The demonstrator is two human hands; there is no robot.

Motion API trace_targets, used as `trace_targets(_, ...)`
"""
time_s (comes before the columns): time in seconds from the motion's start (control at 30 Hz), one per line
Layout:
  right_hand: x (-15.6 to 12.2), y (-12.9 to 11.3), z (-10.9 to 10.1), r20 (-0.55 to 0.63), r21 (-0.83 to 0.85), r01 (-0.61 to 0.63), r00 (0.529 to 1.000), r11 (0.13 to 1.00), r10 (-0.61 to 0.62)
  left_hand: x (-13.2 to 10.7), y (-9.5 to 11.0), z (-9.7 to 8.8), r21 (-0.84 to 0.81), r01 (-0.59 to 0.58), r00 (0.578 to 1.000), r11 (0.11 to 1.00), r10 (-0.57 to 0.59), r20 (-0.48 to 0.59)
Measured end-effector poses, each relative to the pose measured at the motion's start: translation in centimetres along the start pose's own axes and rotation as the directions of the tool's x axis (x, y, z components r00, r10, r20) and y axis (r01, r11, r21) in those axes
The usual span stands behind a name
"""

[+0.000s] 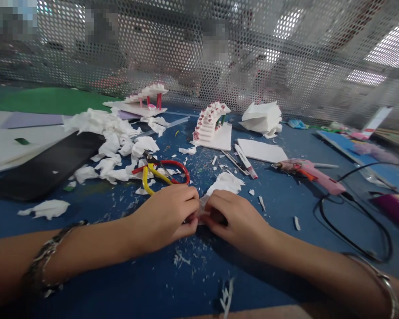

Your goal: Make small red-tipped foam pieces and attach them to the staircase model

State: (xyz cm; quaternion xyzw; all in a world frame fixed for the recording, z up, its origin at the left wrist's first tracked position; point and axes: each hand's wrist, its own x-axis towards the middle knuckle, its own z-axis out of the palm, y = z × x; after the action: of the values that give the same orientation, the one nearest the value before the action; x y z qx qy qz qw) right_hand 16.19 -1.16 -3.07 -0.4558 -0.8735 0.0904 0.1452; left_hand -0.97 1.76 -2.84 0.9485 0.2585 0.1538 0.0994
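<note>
My left hand (169,215) and my right hand (237,217) meet at the middle of the blue table, fingertips almost touching. Both are closed in a pinch on a small piece of thin white paper (202,212), mostly hidden by the fingers. Just behind my right hand lies a torn white sheet of tissue-like paper (226,182). Beyond my left hand rest red-handled scissors (186,170) and a yellow-handled cutting tool (145,180), partly overlapping.
Crumpled white paper (96,126) and a black phone (49,166) lie left. Small white staircase models (208,128) stand behind. A pen (246,161) and white board (262,150) sit near a pink glue gun (315,175) with a looped black cable (322,212). A perforated metal screen (186,53) borders the back.
</note>
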Motion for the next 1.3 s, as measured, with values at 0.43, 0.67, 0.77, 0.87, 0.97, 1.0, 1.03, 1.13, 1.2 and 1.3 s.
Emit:
trace_targets(0.43,-0.3,0.1,-0.8,0.053,0.040,0.218,0.974,0.975,-0.220,0.4,-0.8,-2.2,-0.059,-0.089,0.969,0.994,0.100,0.228)
trace_targets(0.67,-0.2,0.5,-0.9,-0.020,-0.087,0.260,0.965,0.962,-0.263,0.4,-1.7,-1.3,-0.068,-0.132,0.981,0.989,0.141,0.136)
trace_targets(0.77,-0.2,0.8,-1.2,-0.098,0.025,0.202,0.975,0.979,-0.198,0.4,-1.8,-1.0,-0.047,-0.164,0.986,0.985,0.165,0.030)
trace_targets(0.87,-0.2,0.8,-1.3,-0.175,-0.033,0.256,0.950,0.966,-0.258,0.1,-1.4,-0.9,0.000,-0.190,0.979,0.982,0.190,-0.075)
trace_targets(0.97,-0.4,0.5,-1.6,-0.191,-0.217,0.339,0.905,0.915,-0.380,-0.1,-0.7,-1.2,0.094,-0.244,0.955,0.965,0.256,-0.148)
trace_targets(1.0,-0.4,0.4,-1.7,-0.203,-0.286,0.347,0.889,0.893,-0.411,-0.2,-0.6,-1.4,0.138,-0.267,0.939,0.954,0.290,-0.186)
trace_targets(1.03,-0.5,0.2,-1.9,-0.225,-0.353,0.351,0.868,0.867,-0.443,-0.3,-0.5,-1.6,0.188,-0.294,0.915,0.937,0.333,-0.227)
trace_targets(1.13,-0.8,-0.1,-2.4,-0.287,-0.511,0.376,0.773,0.773,-0.566,-0.5,-0.3,-2.3,0.356,-0.414,0.805,0.838,0.519,-0.287)
trace_targets(1.2,-0.8,-0.1,-2.6,-0.273,-0.551,0.416,0.729,0.723,-0.628,-0.5,-0.4,-2.4,0.439,-0.482,0.741,0.759,0.620,-0.258)
trace_targets(1.3,-0.6,0.3,-2.3,-0.148,-0.513,0.457,0.787,0.727,-0.599,-0.5,-0.4,-1.8,0.490,-0.496,0.738,0.717,0.645,-0.197)
